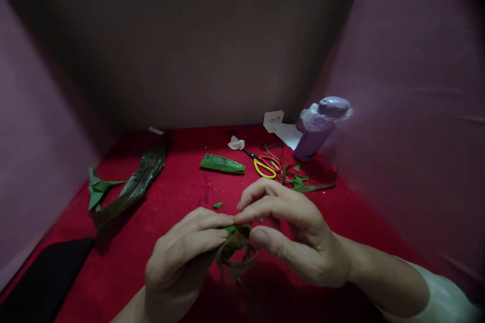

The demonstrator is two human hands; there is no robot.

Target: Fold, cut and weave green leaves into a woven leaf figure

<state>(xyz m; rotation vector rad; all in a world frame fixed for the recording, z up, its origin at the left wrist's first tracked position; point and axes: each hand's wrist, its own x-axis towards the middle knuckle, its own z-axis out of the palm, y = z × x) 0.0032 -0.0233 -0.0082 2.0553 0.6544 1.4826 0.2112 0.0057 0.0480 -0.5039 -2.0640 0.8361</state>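
My left hand (185,257) and my right hand (291,232) meet over the red cloth (182,186), both pinched on a curled green leaf strip (237,250). The left fingers hold its upper end. The right thumb and fingertips press the strip from the other side. Loops of the strip hang below the fingers. A tiny green leaf scrap (217,205) lies just beyond the left hand.
A long dark leaf (132,186) and folded green pieces (96,189) lie at the left. A cut leaf piece (222,163), yellow-handled scissors (264,165), leaf trimmings (306,181), a purple bottle (316,128), white papers (282,128) and a black object (45,282) are also there.
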